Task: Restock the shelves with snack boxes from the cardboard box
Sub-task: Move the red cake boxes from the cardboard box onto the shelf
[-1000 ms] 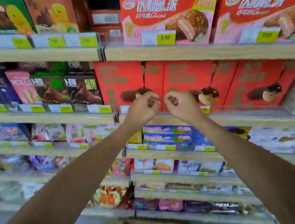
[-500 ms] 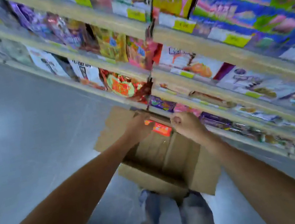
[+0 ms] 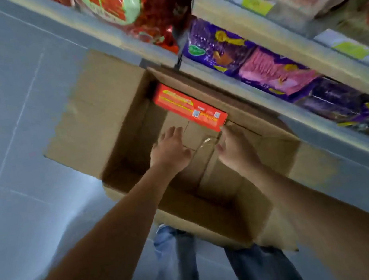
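Now poised with left hand (image 3: 171,153) and right hand (image 3: 235,148) both spread wide and empty, low inside the cardboard box (image 3: 106,118), one toward each end of the red snack box (image 3: 189,107), probably to clamp it between the palms. Cannot tell whether the right fingertips touch its corner. Stands on edge against the far wall, below the shelves (image 3: 282,33).

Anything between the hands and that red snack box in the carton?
Nothing visible. The red snack box stands exposed against the far wall of the cardboard box, whose flaps are open. The left hand and right hand hover just before it.
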The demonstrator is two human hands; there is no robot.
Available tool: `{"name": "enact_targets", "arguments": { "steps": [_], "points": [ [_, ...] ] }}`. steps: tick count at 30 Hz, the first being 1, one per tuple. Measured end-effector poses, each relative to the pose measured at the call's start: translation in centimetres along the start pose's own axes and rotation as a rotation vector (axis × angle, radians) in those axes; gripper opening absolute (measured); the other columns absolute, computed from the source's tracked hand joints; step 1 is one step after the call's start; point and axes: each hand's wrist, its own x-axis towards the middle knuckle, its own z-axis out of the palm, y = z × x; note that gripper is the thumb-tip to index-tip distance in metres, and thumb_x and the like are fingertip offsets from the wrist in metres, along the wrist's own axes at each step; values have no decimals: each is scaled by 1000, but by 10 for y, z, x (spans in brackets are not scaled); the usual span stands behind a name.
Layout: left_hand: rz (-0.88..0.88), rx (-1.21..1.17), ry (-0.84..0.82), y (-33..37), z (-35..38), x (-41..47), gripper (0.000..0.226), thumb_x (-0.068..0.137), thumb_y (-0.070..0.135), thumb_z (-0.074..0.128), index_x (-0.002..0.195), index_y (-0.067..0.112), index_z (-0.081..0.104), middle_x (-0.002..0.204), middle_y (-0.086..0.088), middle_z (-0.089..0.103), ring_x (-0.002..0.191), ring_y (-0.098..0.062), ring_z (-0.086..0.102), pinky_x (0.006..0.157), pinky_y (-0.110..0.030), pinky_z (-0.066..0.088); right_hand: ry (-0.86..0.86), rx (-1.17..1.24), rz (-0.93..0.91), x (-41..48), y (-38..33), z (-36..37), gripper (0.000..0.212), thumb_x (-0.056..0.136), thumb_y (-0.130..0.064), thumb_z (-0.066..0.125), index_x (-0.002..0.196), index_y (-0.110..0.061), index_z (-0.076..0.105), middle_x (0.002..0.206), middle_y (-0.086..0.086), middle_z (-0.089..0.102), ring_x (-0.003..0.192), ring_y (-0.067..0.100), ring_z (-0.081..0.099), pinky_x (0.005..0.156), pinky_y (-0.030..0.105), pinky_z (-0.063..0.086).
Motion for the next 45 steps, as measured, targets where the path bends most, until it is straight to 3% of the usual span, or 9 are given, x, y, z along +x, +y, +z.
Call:
{"name": "enact_targets", "arguments": {
  "steps": [5, 9, 16, 23, 28, 33, 37, 40, 45],
  "points": [
    [118, 131, -19, -2, 47, 80, 74, 88, 29, 55, 149, 17, 14, 158, -4, 10, 145, -25, 14, 115, -43, 19, 29, -108, -46, 69, 38, 52, 70, 83, -24, 65, 143, -9, 32, 146, 14, 34, 134, 32, 34, 103, 45, 41],
    [250, 241, 31, -1, 60, 124, 81, 88, 23, 55, 150, 20, 4, 159, 1, -5, 146, -27, 3, 116, -45, 15, 92, -135, -41, 99, 50, 72, 77, 78, -19, 71, 143, -9, 31, 149, 13, 28, 134, 32, 35, 102, 45, 42],
    [311, 418, 202, -4, 72, 141, 85, 85, 10, 53, 150, 19, -1, 156, -1, 5, 131, -28, 25, 105, -36, 31, 244, -246, -31, 110, 57, 92, 80, 74, -21, 75, 141, -6, 33, 138, 14, 37, 121, 30, 38, 101, 36, 36],
    [313, 476, 189, -23, 86, 124, 89, 85, 10, 54, 149, 14, -8, 157, -3, -3, 136, -27, 22, 114, -38, 24, 267, -443, -54, 102, 51, 105, 90, 72, -33, 78, 143, -4, 31, 141, 18, 39, 118, 33, 44, 98, 44, 40],
    [294, 428, 130, -44, 110, 97, 83, 90, 12, 44, 148, 15, -15, 158, 0, -14, 139, -25, 19, 113, -34, 25, 180, -468, -60, 98, 52, 110, 92, 74, -37, 76, 144, -1, 28, 137, 19, 43, 126, 33, 43, 107, 45, 35],
    [241, 400, 163, -51, 104, 85, 78, 90, 14, 41, 149, 12, -10, 158, -4, -3, 139, -26, 19, 115, -36, 20, 162, -298, -86, 90, 39, 104, 79, 75, -31, 75, 136, -1, 36, 131, 18, 46, 121, 32, 45, 93, 39, 44],
    [136, 332, 187, -54, 85, 53, 80, 89, 17, 47, 150, 9, -5, 154, -10, 15, 136, -29, 26, 113, -38, 23, 147, -66, -44, 63, 29, 90, 76, 72, -37, 75, 131, -4, 41, 125, 14, 50, 114, 28, 51, 90, 37, 46],
    [80, 272, 192, -52, 61, 20, 80, 87, 19, 51, 150, 9, 2, 153, -10, 18, 135, -28, 27, 111, -38, 25, 95, 103, 35, 36, 19, 64, 67, 71, -40, 72, 126, -10, 47, 119, 10, 54, 108, 25, 55, 90, 37, 49],
    [117, 139, 167, -34, -4, -34, 73, 87, 20, 55, 148, 10, 15, 148, -11, 24, 133, -32, 30, 109, -42, 29, -98, 415, 130, -20, 5, -4, 42, 61, -46, 66, 93, -20, 62, 86, -3, 68, 76, 13, 68, 70, 32, 55]
  ]
}}
